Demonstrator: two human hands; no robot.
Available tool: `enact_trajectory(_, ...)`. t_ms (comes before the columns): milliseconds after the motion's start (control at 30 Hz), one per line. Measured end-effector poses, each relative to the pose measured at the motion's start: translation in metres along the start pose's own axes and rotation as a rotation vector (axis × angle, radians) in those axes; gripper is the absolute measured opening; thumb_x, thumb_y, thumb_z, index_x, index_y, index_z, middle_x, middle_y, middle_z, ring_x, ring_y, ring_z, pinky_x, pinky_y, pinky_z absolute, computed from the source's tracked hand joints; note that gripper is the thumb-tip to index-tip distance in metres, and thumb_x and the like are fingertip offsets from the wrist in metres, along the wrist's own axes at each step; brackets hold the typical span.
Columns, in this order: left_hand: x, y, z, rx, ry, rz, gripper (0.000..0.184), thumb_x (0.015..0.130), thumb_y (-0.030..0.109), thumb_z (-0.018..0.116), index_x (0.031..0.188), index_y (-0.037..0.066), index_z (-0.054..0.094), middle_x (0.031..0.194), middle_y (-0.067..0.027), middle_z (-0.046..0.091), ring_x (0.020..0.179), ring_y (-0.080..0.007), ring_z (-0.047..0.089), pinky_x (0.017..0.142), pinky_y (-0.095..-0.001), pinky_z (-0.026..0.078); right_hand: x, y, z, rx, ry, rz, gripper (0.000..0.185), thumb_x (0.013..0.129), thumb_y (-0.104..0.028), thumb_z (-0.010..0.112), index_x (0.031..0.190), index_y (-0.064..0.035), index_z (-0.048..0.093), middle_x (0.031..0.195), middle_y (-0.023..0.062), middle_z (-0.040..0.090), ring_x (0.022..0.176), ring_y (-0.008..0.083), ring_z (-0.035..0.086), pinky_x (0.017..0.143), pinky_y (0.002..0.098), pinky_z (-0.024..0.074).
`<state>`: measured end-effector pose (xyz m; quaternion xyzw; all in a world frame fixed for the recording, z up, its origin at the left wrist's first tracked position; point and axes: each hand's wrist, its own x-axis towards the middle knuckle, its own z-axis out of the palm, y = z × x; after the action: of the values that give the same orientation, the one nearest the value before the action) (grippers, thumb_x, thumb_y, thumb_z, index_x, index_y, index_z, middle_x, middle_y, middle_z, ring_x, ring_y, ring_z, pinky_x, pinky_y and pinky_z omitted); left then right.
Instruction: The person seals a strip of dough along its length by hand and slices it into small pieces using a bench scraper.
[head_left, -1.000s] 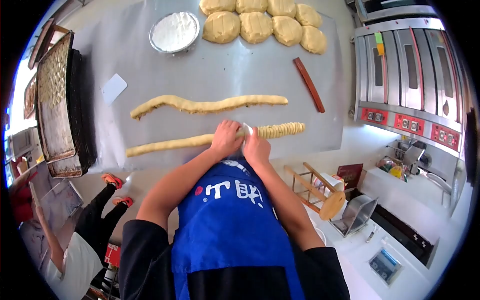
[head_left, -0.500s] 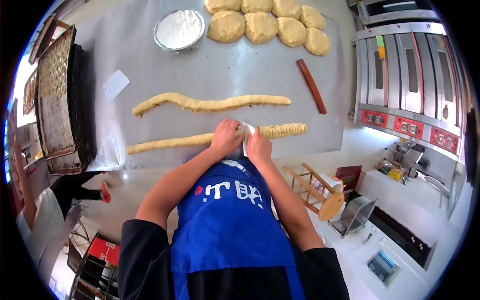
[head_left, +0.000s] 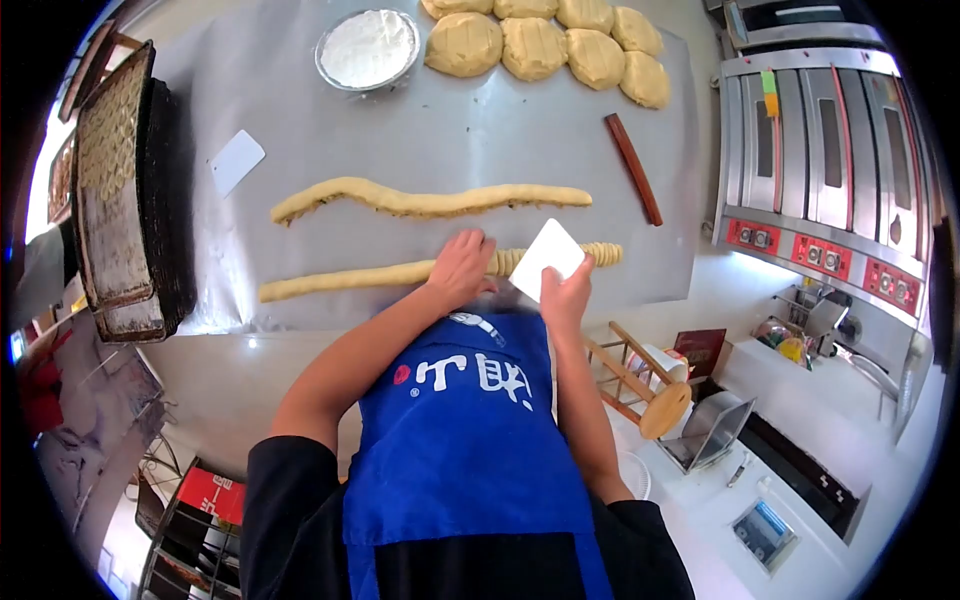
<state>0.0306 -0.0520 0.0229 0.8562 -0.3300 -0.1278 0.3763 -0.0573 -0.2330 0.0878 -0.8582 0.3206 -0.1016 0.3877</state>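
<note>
My right hand [head_left: 567, 290] holds a white scraper [head_left: 549, 261], its flat face turned up, over the sliced right part of the near dough roll [head_left: 350, 282]. On that same roll, where the cut slices begin, rests my left hand [head_left: 463, 267], its fingers bent over the dough; whether they grip it is hard to tell. Thin slices [head_left: 602, 254] stand close together at the roll's right end. Beyond both hands lies a second, uncut dough roll [head_left: 430, 202] with dark filling showing along its lower edge.
On the metal table [head_left: 400, 135] are a bowl of white flour [head_left: 367, 50], several dough lumps [head_left: 534, 48], a brown stick [head_left: 633, 168] and a second white scraper [head_left: 237, 162]. Stacked dark trays [head_left: 118, 200] stand left; ovens [head_left: 820, 150] are on the right.
My right hand has lifted off the roll and moved right, turning the scraper flat. My left hand's fingers have loosened. The co-worker at lower left has mostly gone out of view.
</note>
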Motion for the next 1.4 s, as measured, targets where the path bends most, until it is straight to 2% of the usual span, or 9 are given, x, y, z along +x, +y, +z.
enact_trajectory(67, 0.006, -0.004, 0.004, 0.17, -0.173, 0.077, 0.055, 0.072, 0.032, 0.091, 0.113, 0.004, 0.067, 0.116, -0.0149, 0.061, 0.116, -0.0335, 0.057, 0.099, -0.0437, 0.048, 0.002, 0.005, -0.009, 0.144, 0.098, 0.033, 0.047, 0.089, -0.009, 0.066, 0.129, 0.0069, 0.047, 0.111, 0.0257, 0.072, 0.102, 0.04, 0.073, 0.091, 0.0463, 0.0555)
enact_trajectory(267, 0.003, -0.013, 0.027, 0.115, -0.222, 0.013, 0.055, 0.074, 0.033, 0.09, 0.116, 0.006, 0.066, 0.116, -0.0111, 0.059, 0.118, -0.0321, 0.055, 0.101, -0.0445, 0.047, 0.006, 0.026, -0.035, 0.214, 0.195, 0.131, 0.044, 0.09, -0.008, 0.066, 0.128, 0.0057, 0.049, 0.115, 0.0224, 0.07, 0.106, 0.0337, 0.071, 0.095, 0.0434, 0.0543)
enact_trajectory(400, 0.008, 0.018, 0.02, 0.166, 0.017, 0.015, 0.055, 0.07, 0.033, 0.092, 0.111, 0.006, 0.067, 0.111, -0.0101, 0.06, 0.115, -0.0295, 0.056, 0.1, -0.0431, 0.046, 0.022, 0.04, -0.055, 0.338, 0.153, 0.168, 0.048, 0.09, -0.004, 0.066, 0.135, 0.004, 0.053, 0.128, 0.0158, 0.065, 0.115, 0.0241, 0.065, 0.102, 0.0369, 0.0507)
enact_trajectory(567, 0.021, 0.012, 0.037, 0.295, -0.303, -0.014, 0.07, 0.072, 0.038, 0.092, 0.127, 0.006, 0.061, 0.123, -0.0113, 0.06, 0.121, -0.0329, 0.054, 0.103, -0.0437, 0.044, 0.051, 0.05, -0.08, 0.61, 0.215, 0.22, 0.049, 0.09, -0.002, 0.065, 0.137, 0.0034, 0.054, 0.129, 0.0132, 0.065, 0.118, 0.0238, 0.064, 0.105, 0.0378, 0.0485)
enact_trajectory(900, 0.036, 0.077, 0.055, 0.275, -0.146, -0.004, 0.077, 0.074, 0.049, 0.089, 0.131, 0.005, 0.063, 0.124, -0.0139, 0.061, 0.122, -0.0313, 0.054, 0.105, -0.0451, 0.043, 0.065, 0.098, -0.117, 1.127, 0.218, 0.458, 0.043, 0.088, -0.007, 0.071, 0.13, 0.0019, 0.062, 0.121, 0.0099, 0.068, 0.11, 0.0227, 0.067, 0.1, 0.0368, 0.0525)
enact_trajectory(967, 0.055, 0.083, 0.075, 0.209, -0.168, -0.029, 0.07, 0.077, 0.046, 0.087, 0.131, 0.008, 0.065, 0.122, -0.012, 0.062, 0.121, -0.0325, 0.054, 0.105, -0.0461, 0.043, 0.059, 0.112, -0.119, 1.114, 0.18, 0.525, 0.044, 0.088, -0.008, 0.071, 0.13, 0.0024, 0.062, 0.12, 0.0104, 0.069, 0.104, 0.0229, 0.068, 0.095, 0.0389, 0.0557)
enact_trajectory(1100, 0.06, 0.072, 0.11, 0.138, -0.086, -0.02, 0.039, 0.077, 0.03, 0.088, 0.107, 0.008, 0.076, 0.11, -0.0123, 0.065, 0.116, -0.0348, 0.058, 0.102, -0.0473, 0.047, 0.045, 0.149, -0.116, 1.062, 0.216, 0.603, 0.044, 0.086, -0.011, 0.073, 0.127, 0.0006, 0.066, 0.113, 0.0089, 0.072, 0.101, 0.0209, 0.069, 0.092, 0.0376, 0.0563)
enact_trajectory(1267, 0.054, 0.093, 0.092, -0.001, -0.04, -0.081, 0.074, 0.072, 0.028, 0.093, 0.133, 0.003, 0.061, 0.119, -0.0163, 0.063, 0.116, -0.0384, 0.056, 0.105, -0.0497, 0.045, 0.053, 0.14, -0.143, 1.235, 0.152, 0.627, 0.037, 0.087, -0.009, 0.061, 0.122, 0.0012, 0.066, 0.108, 0.0095, 0.071, 0.098, 0.0216, 0.069, 0.089, 0.0369, 0.0563)
enact_trajectory(1400, 0.032, 0.08, 0.076, 0.242, 0.084, -0.018, 0.085, 0.07, 0.03, 0.094, 0.14, 0.003, 0.055, 0.124, -0.0176, 0.06, 0.12, -0.0397, 0.054, 0.108, -0.0518, 0.042, 0.063, 0.146, -0.147, 1.371, 0.078, 0.593, 0.039, 0.085, -0.008, 0.06, 0.122, 0.0024, 0.064, 0.109, 0.0117, 0.071, 0.099, 0.0235, 0.069, 0.09, 0.0385, 0.0564)
